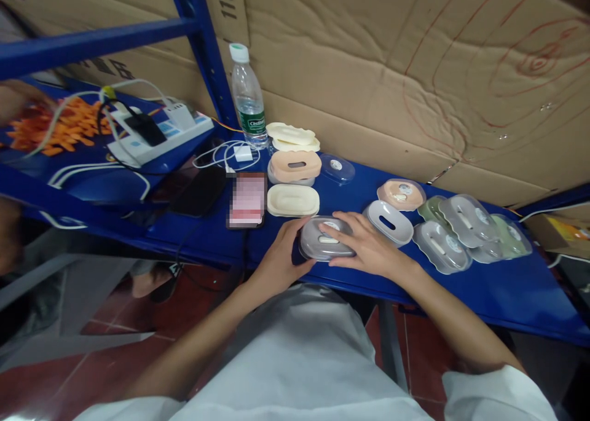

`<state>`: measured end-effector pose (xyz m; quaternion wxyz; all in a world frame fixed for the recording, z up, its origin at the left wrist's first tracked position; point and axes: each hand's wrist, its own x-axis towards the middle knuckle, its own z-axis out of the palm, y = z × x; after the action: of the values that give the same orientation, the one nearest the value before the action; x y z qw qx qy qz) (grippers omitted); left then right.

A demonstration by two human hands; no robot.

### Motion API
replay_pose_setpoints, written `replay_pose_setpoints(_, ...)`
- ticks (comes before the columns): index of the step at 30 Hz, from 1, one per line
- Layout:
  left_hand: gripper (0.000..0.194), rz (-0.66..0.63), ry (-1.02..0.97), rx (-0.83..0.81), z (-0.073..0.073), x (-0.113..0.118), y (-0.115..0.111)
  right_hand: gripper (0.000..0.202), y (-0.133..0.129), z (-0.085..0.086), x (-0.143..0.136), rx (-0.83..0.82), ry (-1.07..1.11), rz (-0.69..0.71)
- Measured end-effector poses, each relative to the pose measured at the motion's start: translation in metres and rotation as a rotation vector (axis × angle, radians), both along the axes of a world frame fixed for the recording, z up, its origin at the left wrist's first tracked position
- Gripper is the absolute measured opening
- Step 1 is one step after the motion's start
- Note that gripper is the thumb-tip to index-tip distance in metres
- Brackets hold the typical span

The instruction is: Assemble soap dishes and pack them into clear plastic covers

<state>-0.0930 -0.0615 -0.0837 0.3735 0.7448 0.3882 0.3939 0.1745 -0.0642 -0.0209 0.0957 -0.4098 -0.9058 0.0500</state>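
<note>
A grey plastic box with a clear lid (318, 246), perhaps a soap box, lies near the front edge of the blue table. My left hand (283, 255) grips its left side, thumb at the front. On the right, my right hand (369, 246) grips the same box, with fingers over the lid. Just behind it is a cream oval tray (294, 201). A peach piece with a slot (297, 165) sits farther back on a pale base. To the right of my right hand lies a pale grey slotted piece (391, 223).
Lidded boxes in grey and green (442, 249) are piled at the right, near a peach one (401, 193). A loose clear lid (338, 168), cream pieces (292, 137), a bottle (249, 101) and a phone (247, 200) stand behind or left. Another person's hand (21, 101) is by orange pieces (69, 126).
</note>
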Motion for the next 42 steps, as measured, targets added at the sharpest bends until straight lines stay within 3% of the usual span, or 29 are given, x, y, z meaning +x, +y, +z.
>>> replay_pose_setpoints(6, 0.080, 0.009, -0.010, 0.055, -0.002, 0.002, -0.001, 0.079, -0.003, -0.009, -0.003, -0.012, 0.049, -0.009)
replay_pose_setpoints(9, 0.072, 0.058, -0.003, 0.112, 0.001, 0.005, -0.003, 0.078, 0.006, -0.005, 0.005, 0.075, -0.019, -0.050)
replay_pose_setpoints(13, 0.062, 0.083, 0.107, 0.177, 0.008, 0.007, -0.009, 0.060, 0.020, 0.009, 0.020, 0.166, -0.136, -0.192)
replay_pose_setpoints(16, 0.058, 0.092, 0.171, 0.208, 0.008, 0.008, -0.012, 0.058, 0.021, 0.013, 0.020, 0.220, -0.162, -0.330)
replay_pose_setpoints(22, 0.056, 0.101, 0.255, 0.299, 0.004, 0.010, -0.014, 0.052, 0.016, -0.007, 0.005, 0.186, -0.151, -0.223)
replay_pose_setpoints(25, 0.053, 0.111, 0.294, 0.342, 0.005, 0.011, -0.012, 0.053, 0.028, -0.014, 0.011, 0.207, -0.159, -0.319)
replay_pose_setpoints(29, 0.055, 0.199, 0.450, 0.422, 0.006, 0.013, -0.005, 0.052, 0.040, -0.010, 0.019, 0.243, -0.173, -0.422)
replay_pose_setpoints(32, 0.059, 0.277, 0.578, 0.425, 0.006, 0.014, 0.000, 0.050, 0.027, -0.007, 0.018, 0.261, -0.160, -0.436)
replay_pose_setpoints(37, 0.043, 0.260, 0.632, 0.420, 0.010, 0.015, 0.001, 0.056, -0.015, -0.019, 0.022, 0.272, -0.134, -0.690)
replay_pose_setpoints(39, 0.033, 0.195, 0.610, 0.453, 0.013, 0.014, 0.001, 0.054, -0.026, -0.025, 0.028, 0.224, -0.090, -0.648)
replay_pose_setpoints(42, 0.024, 0.061, 0.552, 0.512, 0.017, 0.016, -0.001, 0.046, -0.031, -0.029, 0.038, 0.167, -0.006, -0.471)
